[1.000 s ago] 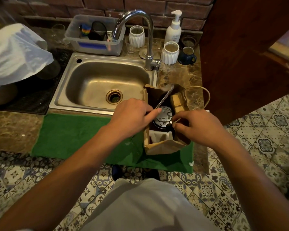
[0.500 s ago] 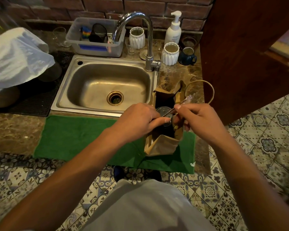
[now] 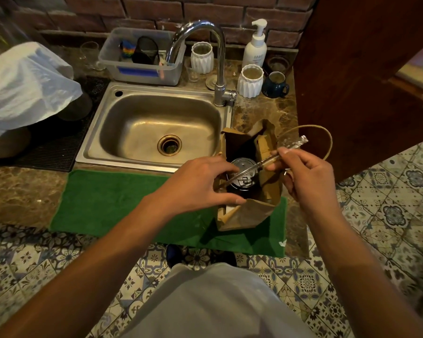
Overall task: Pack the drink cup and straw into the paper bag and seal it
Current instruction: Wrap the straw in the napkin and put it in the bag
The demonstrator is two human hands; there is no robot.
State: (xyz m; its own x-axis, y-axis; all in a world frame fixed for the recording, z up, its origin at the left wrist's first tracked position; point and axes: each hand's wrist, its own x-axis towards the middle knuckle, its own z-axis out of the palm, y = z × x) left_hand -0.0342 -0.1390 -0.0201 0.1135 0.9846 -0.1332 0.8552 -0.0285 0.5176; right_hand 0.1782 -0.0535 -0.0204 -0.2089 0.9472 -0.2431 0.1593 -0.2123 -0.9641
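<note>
A brown paper bag [image 3: 248, 214] stands open on the green mat, right of the sink. Inside it sits the drink cup [image 3: 242, 175], its lid showing from above. A wrapped straw [image 3: 287, 147] slants across the bag's mouth, its upper end sticking out to the right. My right hand [image 3: 305, 174] pinches the straw near its middle, above the bag's right edge. My left hand [image 3: 200, 184] grips the bag's left rim, fingers curled over the edge. The bag's cord handle [image 3: 327, 140] loops out to the right.
A steel sink [image 3: 156, 128] with a tall faucet [image 3: 217, 57] lies left of the bag. Behind stand white ribbed cups [image 3: 250, 80], a blue mug [image 3: 276, 84], a soap pump bottle [image 3: 255, 45] and a plastic bin [image 3: 142, 57]. A dark wooden panel [image 3: 364, 69] rises at right.
My right hand has lifted the straw's upper end out to the right, so it now slants over the bag. My left hand has shifted onto the bag's left rim.
</note>
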